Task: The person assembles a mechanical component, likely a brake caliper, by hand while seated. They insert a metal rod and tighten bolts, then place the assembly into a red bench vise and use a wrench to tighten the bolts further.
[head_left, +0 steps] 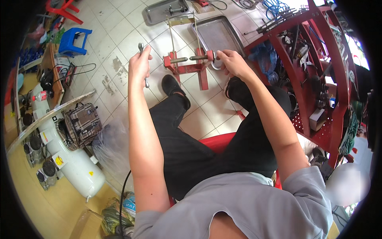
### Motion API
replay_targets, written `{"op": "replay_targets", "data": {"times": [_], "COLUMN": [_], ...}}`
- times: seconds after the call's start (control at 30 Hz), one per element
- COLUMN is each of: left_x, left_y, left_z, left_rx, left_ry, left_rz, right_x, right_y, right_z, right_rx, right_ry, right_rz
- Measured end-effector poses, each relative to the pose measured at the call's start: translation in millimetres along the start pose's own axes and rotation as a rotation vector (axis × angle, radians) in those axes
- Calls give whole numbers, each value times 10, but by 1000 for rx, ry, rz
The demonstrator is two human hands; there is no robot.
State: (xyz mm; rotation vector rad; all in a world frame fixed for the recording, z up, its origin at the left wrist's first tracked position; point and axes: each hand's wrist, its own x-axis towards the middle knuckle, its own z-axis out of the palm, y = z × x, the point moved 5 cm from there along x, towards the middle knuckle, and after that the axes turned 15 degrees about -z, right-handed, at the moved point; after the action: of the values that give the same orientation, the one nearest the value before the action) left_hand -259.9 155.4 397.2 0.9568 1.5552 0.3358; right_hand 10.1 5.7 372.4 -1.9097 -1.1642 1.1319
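Note:
My left hand (139, 65) is closed around a combination wrench (141, 47), held upright left of a red metal stand (186, 69). The wrench's two ends stick out above and below the fist. On the stand, two dark pointed spindles (179, 60) face each other with a small gap between their tips. My right hand (234, 63) is at the stand's right side, thumb and fingers curled in at the outer end of the right spindle (197, 57). Those fingers hide most of what they grip.
A metal tray (238, 36) lies behind the stand, and a smaller tray (154, 16) with tools is farther back. A red tool rack (267, 40) stands at the right. On the left are a blue stool (75, 41) and a white air compressor tank (75, 171).

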Motion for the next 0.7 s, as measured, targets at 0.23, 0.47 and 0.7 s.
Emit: {"op": "replay_targets", "data": {"times": [0.23, 0.47, 0.7], "left_x": [712, 761, 772], "left_y": [-610, -782, -830], "left_z": [79, 326, 332], "left_rx": [375, 284, 163], "left_ry": [203, 26, -112], "left_rz": [15, -212, -265], "right_x": [361, 531, 711], "right_y": [489, 594, 631], "right_z": [316, 425, 392], "right_rx": [215, 308, 198], "right_ry": [-206, -238, -212], "right_rz": [245, 293, 113]}}
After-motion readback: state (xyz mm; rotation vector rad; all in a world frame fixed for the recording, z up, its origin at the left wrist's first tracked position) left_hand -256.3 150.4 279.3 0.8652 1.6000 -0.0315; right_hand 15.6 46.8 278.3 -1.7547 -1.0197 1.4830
